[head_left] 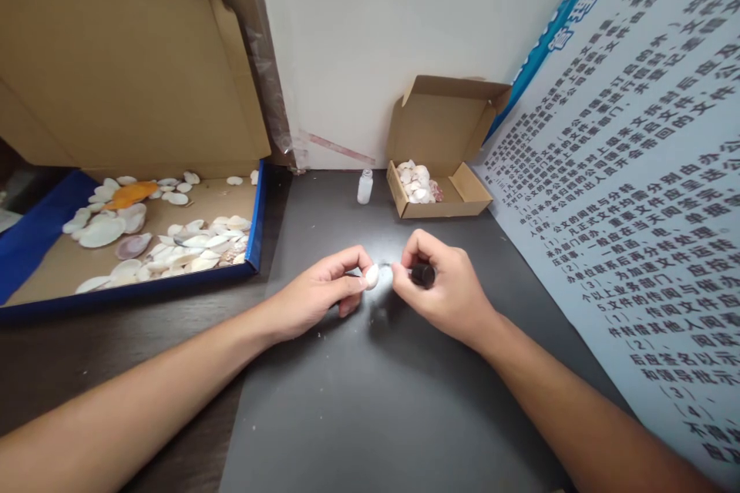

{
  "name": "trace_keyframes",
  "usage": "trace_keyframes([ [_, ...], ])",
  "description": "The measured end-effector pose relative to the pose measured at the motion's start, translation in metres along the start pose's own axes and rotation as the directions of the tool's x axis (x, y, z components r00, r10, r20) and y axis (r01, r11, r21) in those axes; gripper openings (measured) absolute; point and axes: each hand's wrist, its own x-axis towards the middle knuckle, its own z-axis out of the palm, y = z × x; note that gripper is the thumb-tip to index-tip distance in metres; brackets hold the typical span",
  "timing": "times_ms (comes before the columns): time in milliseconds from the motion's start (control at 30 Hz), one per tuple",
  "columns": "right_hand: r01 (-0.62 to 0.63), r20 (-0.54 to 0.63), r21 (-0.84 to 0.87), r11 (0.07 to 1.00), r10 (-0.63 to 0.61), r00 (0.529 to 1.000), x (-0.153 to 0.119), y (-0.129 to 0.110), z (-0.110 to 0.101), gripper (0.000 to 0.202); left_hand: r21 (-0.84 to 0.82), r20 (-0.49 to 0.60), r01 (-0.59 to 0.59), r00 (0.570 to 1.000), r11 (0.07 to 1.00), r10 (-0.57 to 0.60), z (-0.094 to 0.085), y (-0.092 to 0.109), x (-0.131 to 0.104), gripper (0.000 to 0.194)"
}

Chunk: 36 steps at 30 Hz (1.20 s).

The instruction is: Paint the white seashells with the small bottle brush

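Observation:
Near the middle of the dark mat, my left hand (324, 289) pinches a small white shell (371, 276) between thumb and fingers. Just to its right, my right hand (442, 285) is closed around a black cap (423, 275); a thin, pale part seems to run from it between the fingertips toward the shell. A small gap separates the two hands. Beyond them stands a small, uncapped bottle (364, 187) with whitish contents.
At the left, an open blue-edged box (253, 246) holds several shells and an orange piece (132, 194). A small open cardboard box (448, 209) with shells stands behind my right hand. A printed sheet (636, 246) rises along the right.

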Motion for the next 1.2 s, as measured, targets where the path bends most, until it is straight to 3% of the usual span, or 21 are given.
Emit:
trace_keyframes([
  [67, 0.012, -0.025, 0.014, 1.0, -0.012, 1.0, -0.0001, 0.0003, -0.0001, 0.02, -0.031, 0.009, 0.005, 1.0, 0.999, -0.004, 0.0002, -0.0005, 0.0002, 0.018],
  [200, 0.039, 0.06, 0.044, 0.998, -0.041, 0.997, 0.0004, 0.0018, -0.0001, 0.018, -0.062, 0.026, 0.014, 1.0, 0.998, -0.012, -0.0003, -0.002, 0.0004, 0.017],
  [300, 0.011, 0.007, -0.028, 1.0, -0.011, 1.0, 0.0018, 0.0032, -0.0011, 0.019, -0.067, 0.04, 0.006, 0.999, 0.998, -0.003, -0.0008, -0.0025, 0.0005, 0.019],
  [400, 0.025, 0.007, 0.037, 0.999, -0.025, 1.0, 0.0018, 0.0024, -0.0018, 0.018, -0.081, 0.045, 0.003, 0.999, 0.997, 0.0, -0.0008, -0.003, 0.0006, 0.02],
  [500, 0.042, 0.065, 0.048, 0.998, -0.045, 0.997, 0.0004, 0.0004, -0.0006, 0.017, -0.04, 0.042, -0.013, 0.999, 0.999, 0.015, 0.0004, -0.0036, -0.0001, 0.02],
  [633, 0.035, 0.007, -0.016, 0.999, -0.035, 0.999, -0.0004, -0.0003, 0.0001, 0.019, 0.054, 0.035, -0.012, 0.999, 0.998, 0.011, 0.0037, -0.0028, -0.003, 0.023],
  [800, 0.044, 0.086, -0.003, 0.999, -0.044, 0.995, 0.0007, 0.0, -0.0004, 0.017, 0.134, 0.042, -0.011, 0.999, 0.991, 0.005, 0.0056, -0.0019, -0.0062, 0.023],
  [933, 0.062, 0.005, -0.018, 0.998, -0.062, 0.998, 0.0008, -0.0012, -0.0017, 0.019, 0.162, 0.051, -0.013, 0.999, 0.987, 0.004, 0.0059, -0.0019, -0.0065, 0.027],
  [1067, 0.083, 0.092, 0.03, 0.996, -0.085, 0.992, -0.0002, -0.0019, -0.0008, 0.017, 0.152, 0.045, -0.005, 0.999, 0.988, -0.002, 0.0076, 0.0005, -0.0064, 0.026],
  [1200, 0.05, 0.077, -0.03, 0.998, -0.047, 0.996, 0.0004, 0.0012, 0.002, 0.017, 0.161, 0.013, 0.052, 0.998, 0.986, -0.055, 0.009, 0.0028, -0.0069, 0.022],
])
